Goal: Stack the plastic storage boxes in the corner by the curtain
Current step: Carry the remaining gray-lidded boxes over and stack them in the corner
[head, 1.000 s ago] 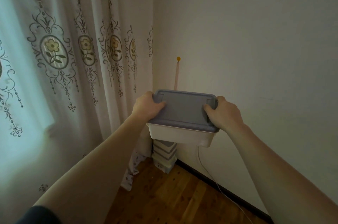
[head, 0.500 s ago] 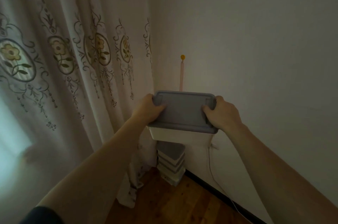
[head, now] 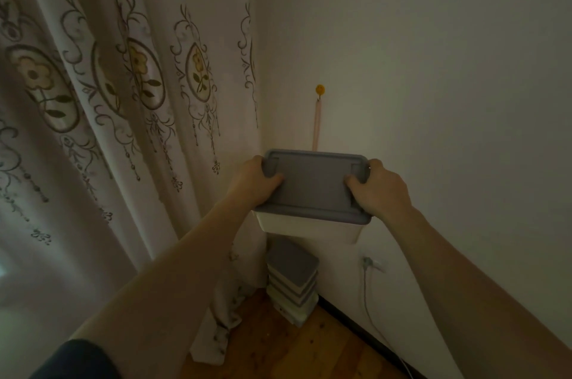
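Our left hand (head: 253,182) and right hand (head: 379,188) each clamp an end of a cream plastic storage box with a flat grey lid (head: 312,183), thumbs pressed onto the lid, fingers curled beneath the rim. We hold it in the air above a stack of matching grey-lidded boxes (head: 292,281) standing on the wooden floor (head: 294,350) in the corner, just beside the floral-patterned curtain (head: 130,118).

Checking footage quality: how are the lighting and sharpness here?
Head view: dim overall, daylight glowing through the curtain; wide-angle bend at the edges; the box in both hands is fairly sharp; the stack below sits in shadow.
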Tool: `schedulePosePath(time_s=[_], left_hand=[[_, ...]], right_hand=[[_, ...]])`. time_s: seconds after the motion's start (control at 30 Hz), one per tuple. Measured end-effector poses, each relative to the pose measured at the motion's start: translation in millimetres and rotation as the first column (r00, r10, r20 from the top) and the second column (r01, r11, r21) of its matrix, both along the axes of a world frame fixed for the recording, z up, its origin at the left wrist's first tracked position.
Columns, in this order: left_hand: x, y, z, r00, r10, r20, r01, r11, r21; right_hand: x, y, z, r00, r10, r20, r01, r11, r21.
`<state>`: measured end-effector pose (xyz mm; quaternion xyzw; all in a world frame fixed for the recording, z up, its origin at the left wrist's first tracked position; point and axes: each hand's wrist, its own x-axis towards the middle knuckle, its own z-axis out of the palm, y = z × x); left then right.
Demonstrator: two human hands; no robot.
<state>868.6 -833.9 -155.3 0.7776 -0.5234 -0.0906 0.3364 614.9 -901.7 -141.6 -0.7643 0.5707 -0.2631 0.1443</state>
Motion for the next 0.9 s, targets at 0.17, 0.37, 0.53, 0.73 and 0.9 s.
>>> schedulePosePath(time_s=[0.17,0.37,0.53,0.73,0.9], left_hand=[[32.2,-52.0,-26.2,0.998,-0.047,-0.043,0.049,0.998,0.048],[88.4,-129.8,-56.7,0.990,-0.129,-0.064,0.134,0.988,0.080],[126.5,-181.3,-82.7,0.967,-0.206,-0.152,0.219,0.973,0.075],[149.2,-222.0,-118.6,0.941,-0.280,-0.188,0.305,0.944,0.124],[159.4,-246.5,-153.7,0.935,-0.298,-0.193,0.328,0.933,0.148]], right_hand=[[31.9,-43.5,-25.2,0.999,-0.037,-0.029,0.038,0.999,0.024],[83.6,-98.0,-56.8,0.990,-0.130,-0.062,0.136,0.985,0.105],[125.5,-127.9,-82.5,0.969,-0.238,-0.067,0.246,0.956,0.160],[147.4,-151.3,-121.1,0.944,-0.315,-0.095,0.328,0.924,0.195],[156.7,-167.4,-157.9,0.936,-0.340,-0.095,0.353,0.904,0.241]])
